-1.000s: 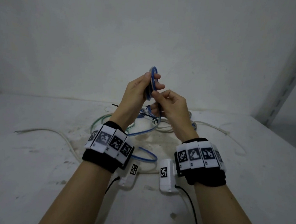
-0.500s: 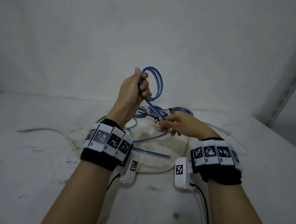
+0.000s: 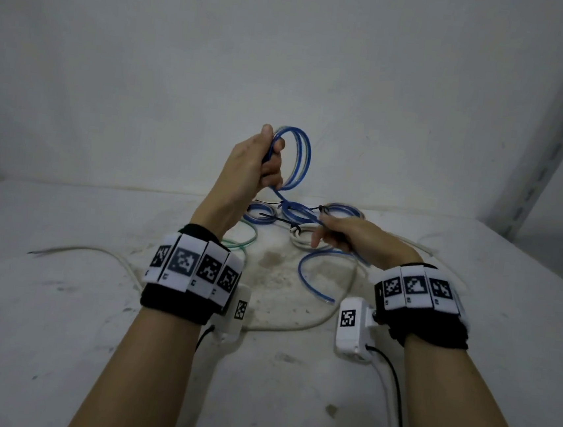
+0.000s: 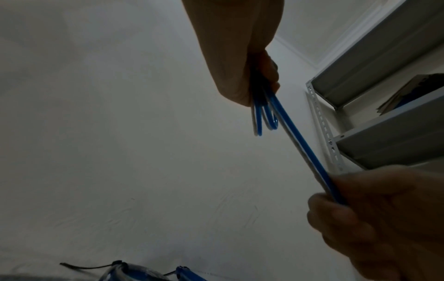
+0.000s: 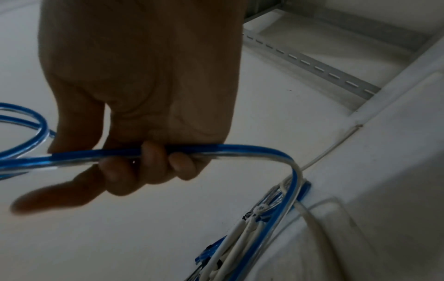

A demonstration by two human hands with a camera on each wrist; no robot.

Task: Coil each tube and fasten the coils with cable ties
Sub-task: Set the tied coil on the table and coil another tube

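My left hand [image 3: 261, 156] is raised above the table and grips a small coil of blue tube [image 3: 299, 160], two or three loops standing upright. From the coil the same blue tube [image 4: 300, 144] runs down and right to my right hand [image 3: 350, 237], whose fingers [image 5: 149, 163] are curled round the tube [image 5: 240, 150]. Its free tail [image 3: 311, 278] loops on the table below the right hand. Tied blue coils [image 3: 340, 212] with black cable ties [image 3: 273, 217] and a white coil [image 3: 300, 237] lie behind the hands.
A green tube [image 3: 247, 237] curls on the white table [image 3: 55, 329] by my left wrist. A long white tube [image 3: 97, 252] trails to the left and under my wrists. A grey metal shelf upright [image 3: 553, 129] stands at the right, against the white wall.
My right hand left the coil and slid down the blue tube toward the table. The left hand turned the coil so its loops face the camera, and the free tail shifted right.
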